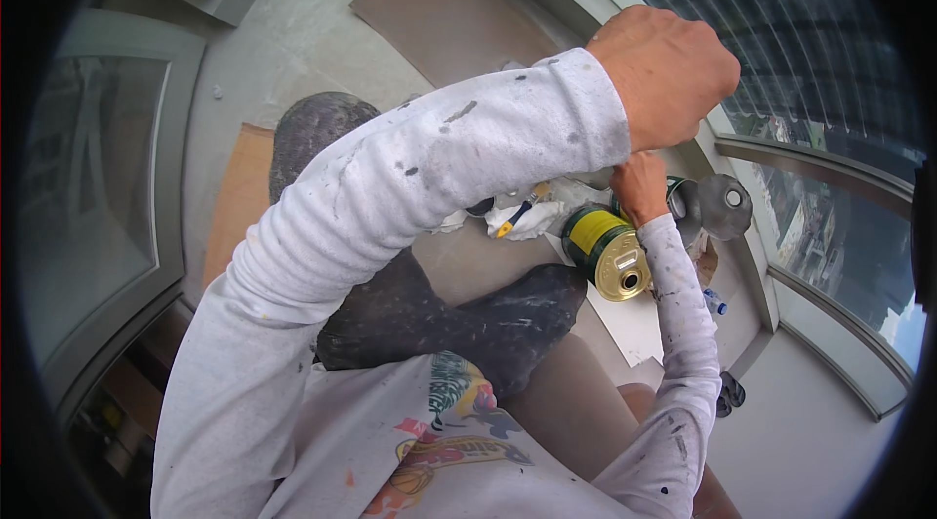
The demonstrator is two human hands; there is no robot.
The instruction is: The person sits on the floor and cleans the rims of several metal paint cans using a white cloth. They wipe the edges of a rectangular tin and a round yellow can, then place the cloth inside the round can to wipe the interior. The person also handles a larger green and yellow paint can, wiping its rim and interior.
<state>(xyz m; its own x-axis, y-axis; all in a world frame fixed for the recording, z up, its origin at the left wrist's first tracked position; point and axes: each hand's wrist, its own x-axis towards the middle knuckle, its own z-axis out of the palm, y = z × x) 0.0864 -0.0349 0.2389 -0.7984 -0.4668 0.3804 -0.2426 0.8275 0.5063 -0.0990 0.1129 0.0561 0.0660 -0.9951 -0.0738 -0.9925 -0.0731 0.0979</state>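
Note:
My left arm reaches across from the lower left in a white, paint-spotted sleeve. At its end my left hand is closed in a fist, its back toward me; whatever it may hold is hidden. Just below it is my right hand, also curled closed, beside a green and yellow metal can with a gold top. What its fingers grip cannot be seen. A paintbrush with a yellow and dark handle rests on a crumpled white cloth left of the can.
Grey-coated round pieces lie beyond the can, near the window frame. A small blue-capped bottle and a white sheet are nearby. Brown boards cover part of the floor. Windows stand at right, a framed glass door at left.

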